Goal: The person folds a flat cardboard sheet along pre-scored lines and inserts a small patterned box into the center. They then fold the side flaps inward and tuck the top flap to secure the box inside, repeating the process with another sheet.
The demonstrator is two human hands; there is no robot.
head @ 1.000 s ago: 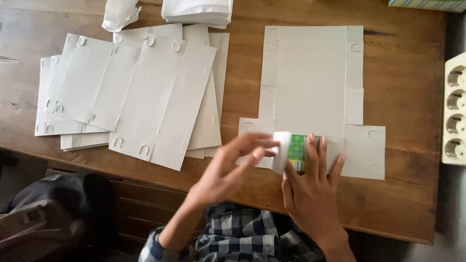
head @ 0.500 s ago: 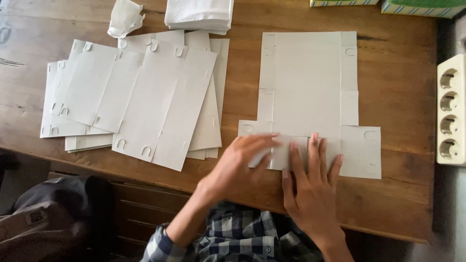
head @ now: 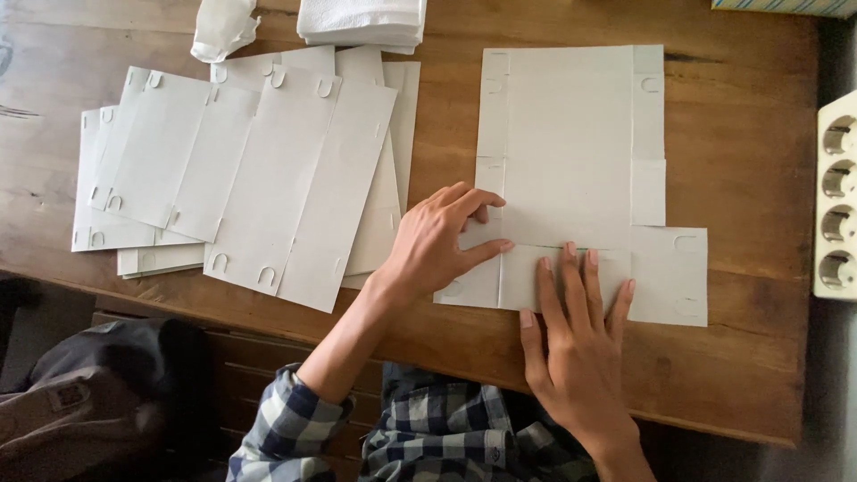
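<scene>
Wood, brown and grainy, makes up the worktop (head: 741,357), seen from above with its near edge running just over the person's checked sleeves. Near that edge, right of the middle, lies a flat white carton blank (head: 571,152), unfolded, its long panel reaching toward the far edge and a side flap jutting right. The left hand (head: 437,241) rests on the blank's lower left flap, fingers loosely spread and pressing down, pinching nothing. The right hand (head: 576,348) lies flat just beside it, fingers spread and fingertips on the blank's bottom panel, palm over the bare wood at the near edge. Left of the hands, a fanned stack of similar white blanks (head: 259,170) covers the middle and left of the worktop. At the far edge sit a folded pile of white cloth or paper (head: 361,20) and a crumpled white piece (head: 223,27). A white power strip (head: 837,205) lines the right edge. Below the near left corner, a dark bag (head: 98,393) sits low.
</scene>
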